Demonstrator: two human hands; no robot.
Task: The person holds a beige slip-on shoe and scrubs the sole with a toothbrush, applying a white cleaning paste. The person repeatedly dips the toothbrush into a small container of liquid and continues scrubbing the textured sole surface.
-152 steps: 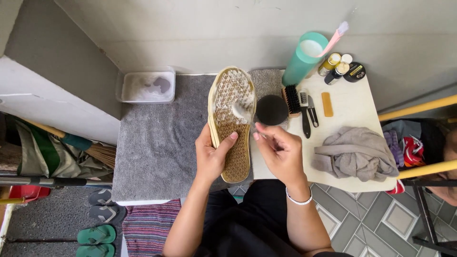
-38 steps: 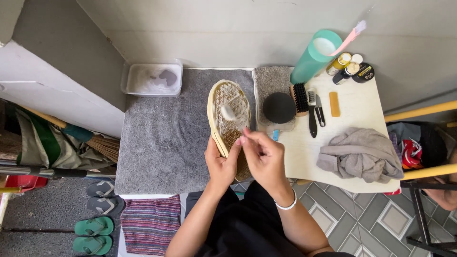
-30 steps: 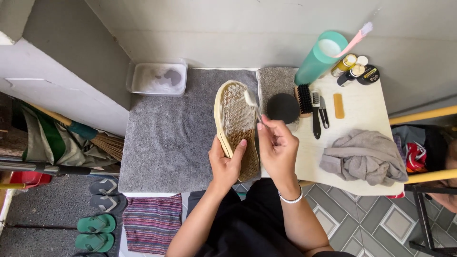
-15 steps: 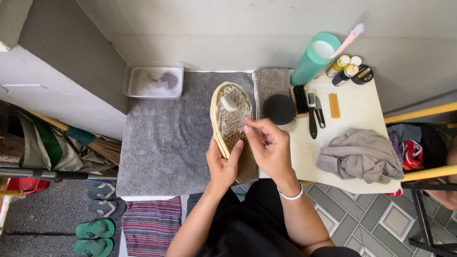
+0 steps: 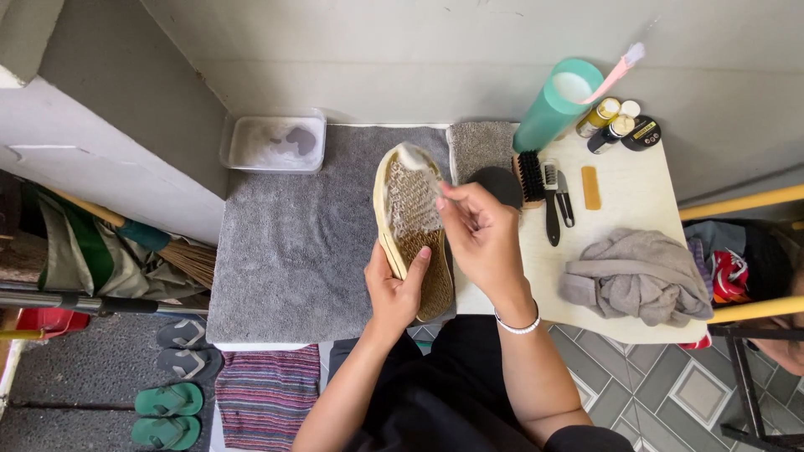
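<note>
**Shoe held sole-up, small brush at its toe**

Head view: the left hand (image 5: pixel 400 291) closes around the heel half of a shoe (image 5: pixel 412 230), thumb lying across the tan sole, and holds the shoe sole-up above a grey mat (image 5: pixel 293 243) that covers the desk (image 5: pixel 624 213) on that side. The shoe runs away from the person, its toe pointing toward the wall. The right hand (image 5: pixel 479 236) sits just to the right of the shoe, fingers pinched tight on the handle of a small brush (image 5: pixel 416 159); the white head of the brush rests on the sole near the toe, where the tread looks pale and wet.

Beyond the left hand, at the far corner of the mat, stands a clear plastic tub (image 5: pixel 274 142). Just past the right hand lie a dark round sponge (image 5: pixel 500 182), a bristle brush (image 5: pixel 529 178), two narrow dark-handled brushes side by side, and a small tan block (image 5: pixel 591 187). Further off, near the wall, a teal cup (image 5: pixel 554 107) stands with a pink toothbrush (image 5: pixel 618 69) leaning out of it, beside a few small bottles and tins. To the right of the right hand a grey cloth (image 5: pixel 636 276) lies crumpled on the bare white top. Left of the person and below, green and grey sandals (image 5: pixel 172 389) sit on the floor.
</note>
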